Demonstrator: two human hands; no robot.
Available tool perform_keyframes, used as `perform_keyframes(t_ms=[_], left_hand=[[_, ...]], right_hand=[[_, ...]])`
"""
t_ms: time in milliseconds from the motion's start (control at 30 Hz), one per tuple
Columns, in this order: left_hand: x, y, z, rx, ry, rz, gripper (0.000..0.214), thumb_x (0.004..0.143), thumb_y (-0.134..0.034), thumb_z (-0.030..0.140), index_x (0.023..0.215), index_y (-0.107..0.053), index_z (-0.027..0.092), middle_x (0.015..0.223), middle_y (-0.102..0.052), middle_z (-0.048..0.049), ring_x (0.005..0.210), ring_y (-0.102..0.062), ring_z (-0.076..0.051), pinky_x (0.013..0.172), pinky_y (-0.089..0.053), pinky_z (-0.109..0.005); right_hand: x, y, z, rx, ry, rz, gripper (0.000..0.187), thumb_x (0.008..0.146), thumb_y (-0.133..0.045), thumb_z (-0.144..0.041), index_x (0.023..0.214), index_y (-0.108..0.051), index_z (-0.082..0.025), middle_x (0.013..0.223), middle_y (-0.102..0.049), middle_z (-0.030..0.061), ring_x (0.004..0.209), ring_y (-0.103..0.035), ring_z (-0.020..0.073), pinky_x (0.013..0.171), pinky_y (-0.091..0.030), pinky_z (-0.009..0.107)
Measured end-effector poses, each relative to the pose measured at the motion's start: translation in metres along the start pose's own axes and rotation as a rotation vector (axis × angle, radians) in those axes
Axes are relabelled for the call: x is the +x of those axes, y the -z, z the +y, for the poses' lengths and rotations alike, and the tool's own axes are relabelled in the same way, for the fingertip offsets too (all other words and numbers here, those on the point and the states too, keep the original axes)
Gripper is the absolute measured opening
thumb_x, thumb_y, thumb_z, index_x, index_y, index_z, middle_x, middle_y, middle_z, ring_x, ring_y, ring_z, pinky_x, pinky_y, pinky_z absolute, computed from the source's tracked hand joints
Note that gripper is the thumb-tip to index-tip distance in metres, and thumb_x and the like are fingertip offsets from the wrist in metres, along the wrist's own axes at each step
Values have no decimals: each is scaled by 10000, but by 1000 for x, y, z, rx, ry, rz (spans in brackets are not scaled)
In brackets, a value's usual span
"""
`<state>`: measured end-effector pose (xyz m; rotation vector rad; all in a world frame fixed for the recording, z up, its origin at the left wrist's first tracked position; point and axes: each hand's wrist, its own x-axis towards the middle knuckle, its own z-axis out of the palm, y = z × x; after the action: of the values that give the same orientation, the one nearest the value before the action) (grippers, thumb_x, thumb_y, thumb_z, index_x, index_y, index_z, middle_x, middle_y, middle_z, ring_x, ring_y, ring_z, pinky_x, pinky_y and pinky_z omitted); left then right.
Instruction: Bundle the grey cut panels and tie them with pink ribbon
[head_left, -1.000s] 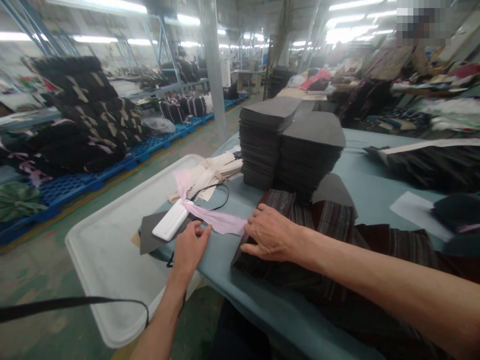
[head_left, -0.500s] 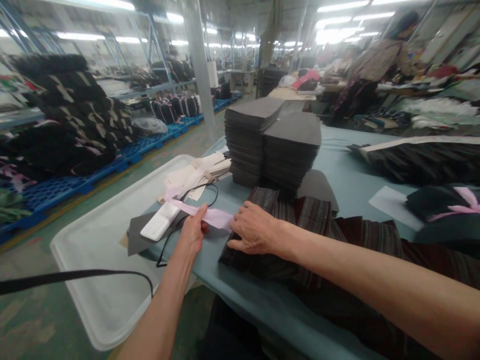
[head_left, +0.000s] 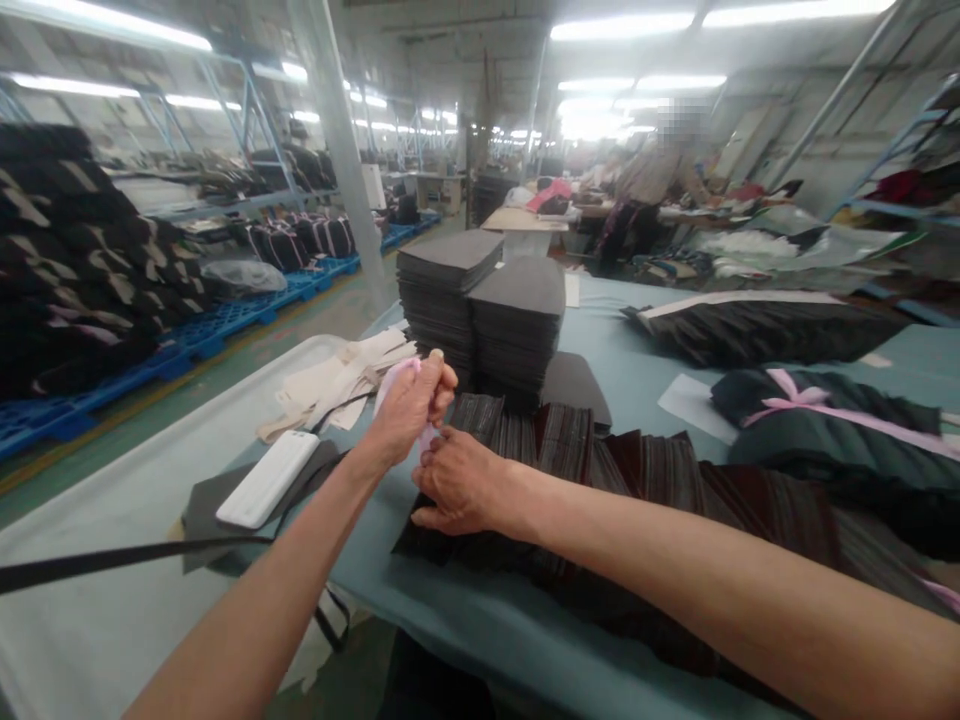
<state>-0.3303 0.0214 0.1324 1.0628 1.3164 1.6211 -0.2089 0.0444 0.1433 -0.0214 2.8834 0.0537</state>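
My left hand [head_left: 416, 405] is closed around a pink fabric strip [head_left: 388, 382], held above the end of a long row of dark, thin pieces [head_left: 570, 440]. Just below it, my right hand [head_left: 465, 485] is bent over the near left end of that row, its fingertips at the lower part of the strip. A short length of pink shows between the two hands. The pieces stand packed on edge on the blue-green table cover [head_left: 375, 560]. Part of the strip is hidden inside my left fist.
Two tall stacks of grey panels [head_left: 517, 290] stand behind my hands. A white power bank [head_left: 268, 478] with a black cable lies left, near beige pieces [head_left: 337, 380] and a white tray [head_left: 300, 350]. Dark bundles [head_left: 825, 420], one tied in pink, lie right. A person [head_left: 637, 190] stands farther back.
My left hand has risen and come close to my right hand, drawing the pink strip off the power bank. My right hand stays at the row's end. The view has shifted right.
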Motion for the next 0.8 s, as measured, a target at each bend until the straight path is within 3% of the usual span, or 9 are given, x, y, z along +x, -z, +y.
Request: perform_keyframes(t_ms=[100, 233, 333, 533, 633, 800], left_hand=[[9, -23, 6, 38, 41, -138, 628, 818, -636, 808, 747, -556, 189, 518, -346, 85, 414, -249, -53, 408, -186, -187], [12, -40, 8, 147, 57, -310, 637, 900, -546, 791, 758, -583, 171, 554, -382, 61, 450, -270, -58, 428, -202, -183], [16, -40, 11, 156, 71, -380, 610, 934, -530, 748, 743, -584, 171, 558, -392, 51, 463, -288, -68, 435, -237, -185], [21, -32, 28, 45, 92, -328, 503, 859, -710, 627, 691, -579, 171, 541, -410, 50, 453, -332, -68, 426, -300, -178], [17, -33, 34, -55, 124, -284, 496, 821, -772, 597, 662, -563, 175, 518, -386, 65, 435, -311, -62, 407, -295, -171], [12, -34, 42, -191, 117, -240, 455, 1015, -566, 452, 657, -546, 172, 519, -352, 60, 430, -283, -67, 411, -269, -173]], right_hand=[[-6, -1, -3, 23, -9, 41, 434, 1012, -573, -444, 1083, -764, -61, 1075, -772, 183, 1071, -686, 324, 1024, -437, 439], [-14, -5, -1, 45, 9, 111, 363, 1026, -550, -361, 1139, -734, -69, 1105, -769, 159, 1039, -692, 302, 902, -486, 407], [-20, -7, 2, 16, -4, 151, 353, 1036, -544, -365, 1156, -709, -76, 1134, -755, 155, 1050, -679, 292, 916, -481, 407], [-27, -14, 7, -28, -44, 296, 471, 1026, -577, -524, 1158, -684, -84, 1198, -702, 172, 1157, -608, 324, 1092, -391, 479], [-30, -21, 10, -31, -52, 364, 489, 1007, -600, -568, 1139, -677, -104, 1193, -689, 168, 1175, -573, 327, 1078, -393, 473], [-37, -29, 12, 17, -78, 495, 530, 979, -634, -607, 1167, -667, -113, 1245, -669, 169, 1212, -558, 338, 1044, -429, 472]])
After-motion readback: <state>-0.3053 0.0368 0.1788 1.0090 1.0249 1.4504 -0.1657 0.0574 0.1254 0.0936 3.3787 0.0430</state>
